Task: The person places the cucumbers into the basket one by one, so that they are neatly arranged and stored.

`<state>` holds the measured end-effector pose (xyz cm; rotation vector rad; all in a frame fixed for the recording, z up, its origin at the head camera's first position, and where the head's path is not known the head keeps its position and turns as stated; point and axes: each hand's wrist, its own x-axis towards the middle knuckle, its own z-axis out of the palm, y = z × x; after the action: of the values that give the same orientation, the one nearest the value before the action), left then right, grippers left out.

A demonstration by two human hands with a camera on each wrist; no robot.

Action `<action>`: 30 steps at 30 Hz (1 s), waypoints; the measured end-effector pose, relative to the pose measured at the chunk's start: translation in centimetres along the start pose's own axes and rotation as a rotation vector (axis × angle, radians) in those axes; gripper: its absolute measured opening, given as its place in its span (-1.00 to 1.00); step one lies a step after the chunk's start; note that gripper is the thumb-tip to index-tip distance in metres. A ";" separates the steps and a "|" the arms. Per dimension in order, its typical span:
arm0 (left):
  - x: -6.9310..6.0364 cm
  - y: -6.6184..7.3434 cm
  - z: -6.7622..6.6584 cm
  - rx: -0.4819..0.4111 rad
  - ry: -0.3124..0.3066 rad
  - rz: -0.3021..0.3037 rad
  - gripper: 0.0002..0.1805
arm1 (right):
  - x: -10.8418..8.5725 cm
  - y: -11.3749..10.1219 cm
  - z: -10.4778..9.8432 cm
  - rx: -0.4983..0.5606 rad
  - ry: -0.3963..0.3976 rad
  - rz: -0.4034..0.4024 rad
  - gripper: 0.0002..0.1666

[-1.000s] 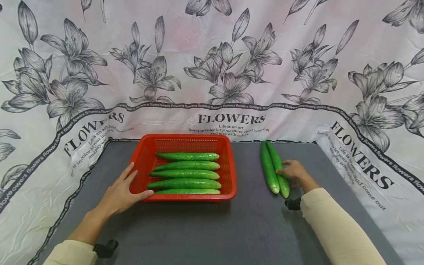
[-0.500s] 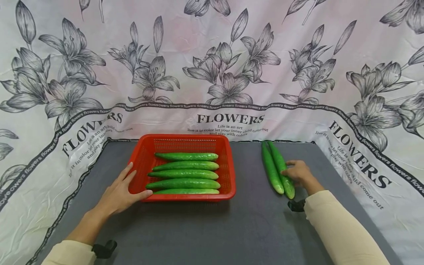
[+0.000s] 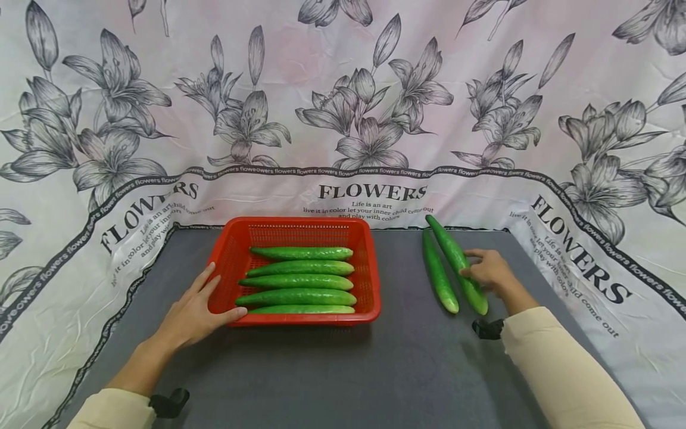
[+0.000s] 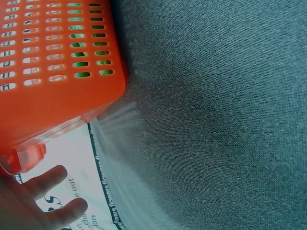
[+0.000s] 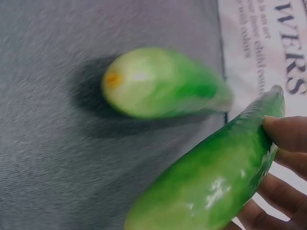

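My right hand grips a green cucumber around its middle, thumb on the near side. In the right wrist view this cucumber is tilted and raised off the grey surface. To its left another cucumber lies on the table, its pale end towards me. Over at the left, my left hand rests at the front left corner of a red plastic basket. Its fingers are spread along the left side, and the thumb touches the front rim. Several cucumbers lie side by side inside the basket.
A grey cloth-covered table spreads under everything. White fabric with printed flowers and lettering hangs behind the table and along both sides. Black devices sit at both wrists, one by the left sleeve.
The right hand has shifted rightward and lifted the right-hand cucumber away from its neighbour. That neighbour slid slightly right, then stayed put. The left hand and basket keep their places.
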<state>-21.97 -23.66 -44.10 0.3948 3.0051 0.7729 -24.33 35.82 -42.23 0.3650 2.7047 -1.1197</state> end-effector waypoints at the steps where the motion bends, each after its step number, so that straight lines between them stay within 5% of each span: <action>1: 0.0 0.0 0.0 0.002 0.000 0.000 0.15 | -0.1 -0.3 -0.2 -0.004 -0.002 -0.013 -0.24; 19: 0.0 0.2 -0.1 -0.010 -0.003 -0.001 0.14 | -3.6 -8.6 -1.7 -0.073 -0.016 -0.322 -0.30; 30: 0.0 0.1 -0.1 -0.009 0.002 0.000 0.15 | -4.8 -12.2 -1.3 -0.101 -0.043 -0.443 -0.33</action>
<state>-21.98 -23.62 -43.91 0.3936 3.0021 0.7866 -23.53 27.63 -31.93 -0.2864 2.8653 -1.0631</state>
